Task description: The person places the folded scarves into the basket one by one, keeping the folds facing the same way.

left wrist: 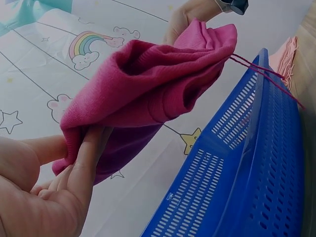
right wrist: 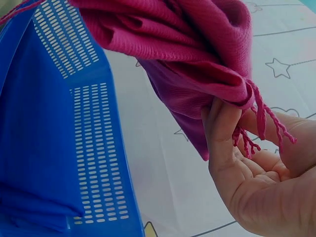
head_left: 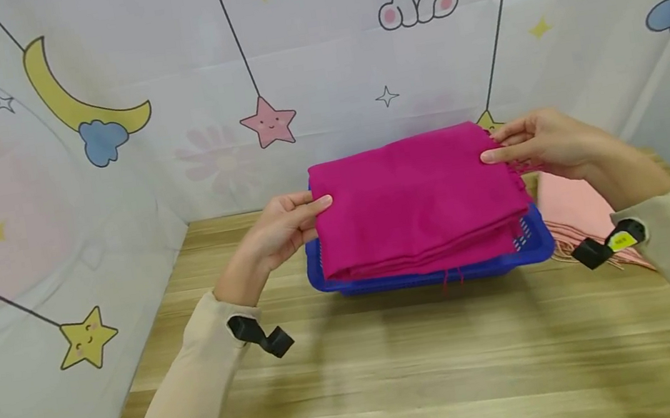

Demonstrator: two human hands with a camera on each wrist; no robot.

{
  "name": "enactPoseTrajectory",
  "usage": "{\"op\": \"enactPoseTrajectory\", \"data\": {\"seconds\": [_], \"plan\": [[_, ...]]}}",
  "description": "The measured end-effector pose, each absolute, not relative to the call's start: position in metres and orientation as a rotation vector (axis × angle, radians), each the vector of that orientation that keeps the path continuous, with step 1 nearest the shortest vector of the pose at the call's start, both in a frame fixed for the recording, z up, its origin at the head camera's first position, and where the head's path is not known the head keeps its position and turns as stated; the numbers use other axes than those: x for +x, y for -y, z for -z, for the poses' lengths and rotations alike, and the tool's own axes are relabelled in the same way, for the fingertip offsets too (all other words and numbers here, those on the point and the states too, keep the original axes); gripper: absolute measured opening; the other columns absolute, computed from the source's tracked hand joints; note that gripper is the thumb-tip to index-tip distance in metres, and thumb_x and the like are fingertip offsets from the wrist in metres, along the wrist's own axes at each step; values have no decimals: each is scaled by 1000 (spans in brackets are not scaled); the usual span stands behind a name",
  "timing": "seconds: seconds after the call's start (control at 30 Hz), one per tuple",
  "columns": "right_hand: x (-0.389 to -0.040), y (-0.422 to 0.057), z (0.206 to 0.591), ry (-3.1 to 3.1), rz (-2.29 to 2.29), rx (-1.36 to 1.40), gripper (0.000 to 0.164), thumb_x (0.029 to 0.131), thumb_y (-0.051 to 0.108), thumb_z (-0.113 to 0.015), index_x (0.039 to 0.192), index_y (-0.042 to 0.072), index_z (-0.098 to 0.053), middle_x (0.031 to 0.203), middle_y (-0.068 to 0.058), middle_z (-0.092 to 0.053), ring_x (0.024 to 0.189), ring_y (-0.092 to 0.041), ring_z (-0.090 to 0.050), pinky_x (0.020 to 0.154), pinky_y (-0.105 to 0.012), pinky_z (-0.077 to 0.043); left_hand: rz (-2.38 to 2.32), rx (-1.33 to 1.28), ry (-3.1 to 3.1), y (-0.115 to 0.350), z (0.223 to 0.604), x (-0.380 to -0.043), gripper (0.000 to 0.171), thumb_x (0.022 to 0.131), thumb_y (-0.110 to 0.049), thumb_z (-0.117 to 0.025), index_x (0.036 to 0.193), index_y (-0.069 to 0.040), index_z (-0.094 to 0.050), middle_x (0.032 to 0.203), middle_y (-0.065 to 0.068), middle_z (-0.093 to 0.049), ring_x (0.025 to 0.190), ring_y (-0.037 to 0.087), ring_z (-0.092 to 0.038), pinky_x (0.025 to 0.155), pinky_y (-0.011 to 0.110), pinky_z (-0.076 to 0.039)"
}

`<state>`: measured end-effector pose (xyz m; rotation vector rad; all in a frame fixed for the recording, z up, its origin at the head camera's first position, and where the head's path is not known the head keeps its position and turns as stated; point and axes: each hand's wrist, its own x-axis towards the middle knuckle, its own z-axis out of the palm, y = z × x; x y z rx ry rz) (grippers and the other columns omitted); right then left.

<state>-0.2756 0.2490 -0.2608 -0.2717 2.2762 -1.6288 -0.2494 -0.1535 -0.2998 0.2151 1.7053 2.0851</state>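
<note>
Both ends of a folded magenta fringed scarf (head_left: 415, 204) are pinched, one by the left hand (head_left: 286, 231), the other by the right hand (head_left: 549, 144), above a blue perforated plastic basket (head_left: 536, 240); a pink fringed scarf (head_left: 574, 200) lies right of the basket on the wood-grain table (head_left: 398, 373).

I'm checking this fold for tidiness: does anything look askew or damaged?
Two fringe strands dangle from the magenta cloth over the blue basket's front, straying from the otherwise compact folded bundle. No damage shows.
</note>
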Motion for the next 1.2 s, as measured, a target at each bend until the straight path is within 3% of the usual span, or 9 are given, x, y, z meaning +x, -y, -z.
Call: {"op": "enactPoseTrajectory", "data": {"seconds": [0.43,0.87,1.2], "plan": [[-284,-244,266,-2279,1658,-256,11,95,7,-68,105,10,-65,81,4,-72,67,-7,-60,61,-24,-52,-2054,166,-1747,155,302,-261,62,103,-9,-54,155,4,-23,80,0,-68,71,7,-67,73,21,-57],[-292,-242,271,-2294,1661,-223,8,94,9,-70,97,16,-69,78,4,-71,65,-9,-60,62,-26,-52,-2053,103,-1767,152,306,-271,69,102,-10,-57,156,4,-16,83,0,-71,71,7,-68,71,21,-57],[-296,-241,279,-2282,1668,-202,11,94,7,-69,96,18,-69,78,4,-71,63,-10,-60,60,-26,-53,-2032,125,-1795,148,309,-272,64,103,-7,-55,154,7,-20,81,-2,-70,70,6,-67,68,20,-55]]}}
